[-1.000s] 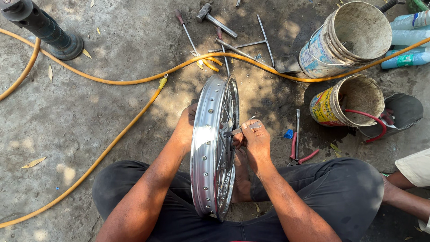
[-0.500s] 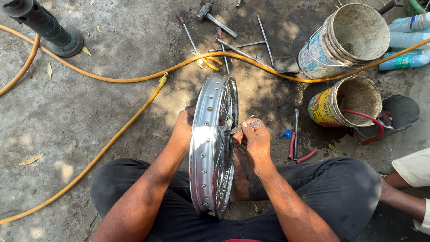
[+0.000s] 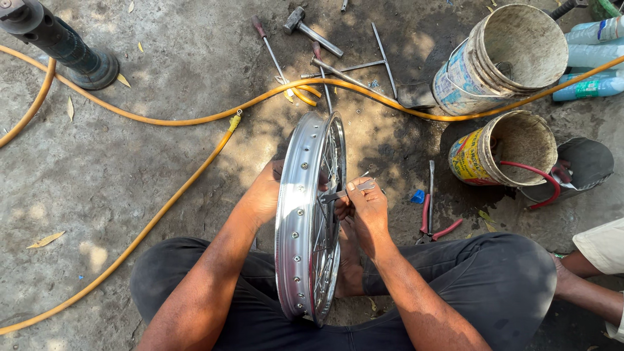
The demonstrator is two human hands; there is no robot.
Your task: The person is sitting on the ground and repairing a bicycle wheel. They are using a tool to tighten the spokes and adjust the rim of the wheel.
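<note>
A shiny chrome spoked wheel rim (image 3: 296, 221) stands upright on edge between my knees. My left hand (image 3: 265, 193) presses against its left side, partly hidden behind the rim, steadying it. My right hand (image 3: 366, 208) is on the right side at the spokes, fingers pinched on a small flat metal spoke tool (image 3: 351, 190) that reaches in to the spokes. I sit cross-legged on the concrete in dark trousers, and a bare foot shows behind the wheel.
Red-handled pliers (image 3: 432, 224) lie right of my hand. An orange hose (image 3: 195, 169) crosses the ground. A hammer (image 3: 309, 27), screwdrivers and rods lie ahead. Two dirty buckets (image 3: 507, 140) and plastic bottles stand at the right. Another person's arm (image 3: 588, 286) is at the far right.
My right hand has shifted very slightly on the spoke tool. The wheel and left hand stay in place.
</note>
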